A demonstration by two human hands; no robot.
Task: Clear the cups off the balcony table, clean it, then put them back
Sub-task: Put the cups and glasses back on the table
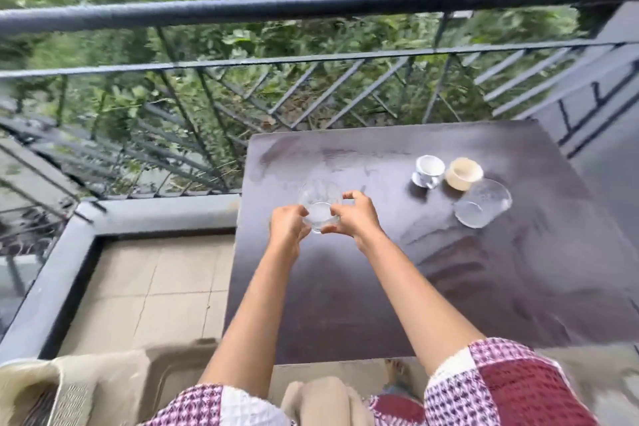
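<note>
A clear glass cup [318, 207] lies tilted over the left part of the dark balcony table [363, 287]. My left hand [288, 223] and my right hand [356, 214] grip it at its base from either side. Further right on the table stand a white cup [429, 168] and a cream cup [463, 172], close together. Next to them lies a second clear glass cup [483, 203] on its side. Wet streaks show on the tabletop.
A black metal railing [311, 7] runs behind and to the right of the table, with green bushes beyond. A beige wicker chair [69, 387] stands at the lower left on the tiled floor [155, 287].
</note>
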